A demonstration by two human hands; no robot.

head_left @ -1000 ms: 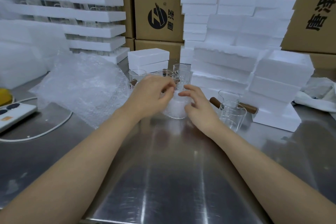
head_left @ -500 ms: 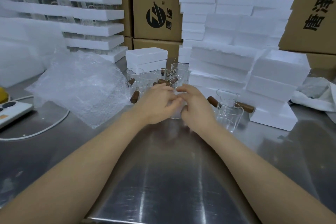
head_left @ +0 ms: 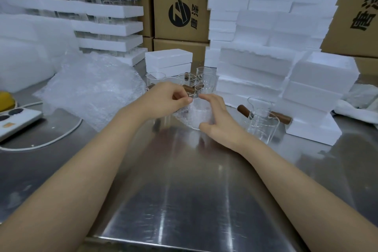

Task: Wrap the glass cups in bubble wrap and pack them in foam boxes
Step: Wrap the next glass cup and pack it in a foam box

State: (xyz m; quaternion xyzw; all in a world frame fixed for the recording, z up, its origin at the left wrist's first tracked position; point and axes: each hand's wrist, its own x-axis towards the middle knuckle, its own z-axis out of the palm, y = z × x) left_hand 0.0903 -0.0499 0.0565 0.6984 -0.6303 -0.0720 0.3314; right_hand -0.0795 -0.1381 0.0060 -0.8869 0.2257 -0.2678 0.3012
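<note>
A glass cup wrapped in bubble wrap (head_left: 197, 115) stands on the steel table (head_left: 184, 190) between my hands. My left hand (head_left: 165, 99) pinches the upper edge of the wrap at the cup's left rim. My right hand (head_left: 217, 117) curls round the cup's right side, thumb low at the front. Behind them stands a group of bare glass cups (head_left: 196, 80) with brown wooden handles. Two more bare cups (head_left: 262, 122) stand to the right. A pile of bubble wrap sheets (head_left: 92, 88) lies to the left. Stacked white foam boxes (head_left: 286, 71) rise at the right.
Cardboard cartons (head_left: 180, 6) line the back. Foam trays holding glassware (head_left: 92, 10) are stacked at back left. A small closed foam box (head_left: 168, 63) sits behind the cups. A white power strip (head_left: 14, 120) and cable lie at far left, a white cloth (head_left: 360, 106) at far right.
My hands, pressed together over the cup half a second ago, have parted. The left hand now pinches the wrap's top edge and the right has slid to the cup's right side.
</note>
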